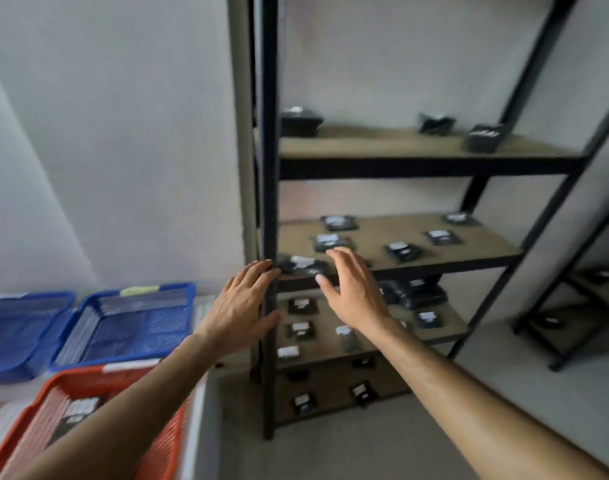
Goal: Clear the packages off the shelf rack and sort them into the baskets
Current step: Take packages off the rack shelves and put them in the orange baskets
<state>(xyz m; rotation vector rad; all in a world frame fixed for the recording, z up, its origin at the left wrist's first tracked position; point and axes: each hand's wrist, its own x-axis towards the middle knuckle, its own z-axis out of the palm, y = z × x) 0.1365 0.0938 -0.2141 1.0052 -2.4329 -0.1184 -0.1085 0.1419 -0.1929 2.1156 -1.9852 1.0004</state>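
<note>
A black metal shelf rack (270, 202) with wooden boards holds several black packages with white labels on every level. One black package (303, 265) lies at the front left corner of the middle board. My left hand (242, 303) hovers open just left of it, at the rack's front post. My right hand (351, 289) hovers open just right of it, fingers spread. Neither hand holds anything. An orange basket (164, 445) at the lower left holds a black package (76, 415). Two blue baskets (136, 322) stand behind it.
A second blue basket (19, 327) sits at the far left. The baskets rest on a white surface (200, 427) beside the rack. Another dark rack (580, 299) stands at the right. Grey floor (382, 452) lies below the shelves.
</note>
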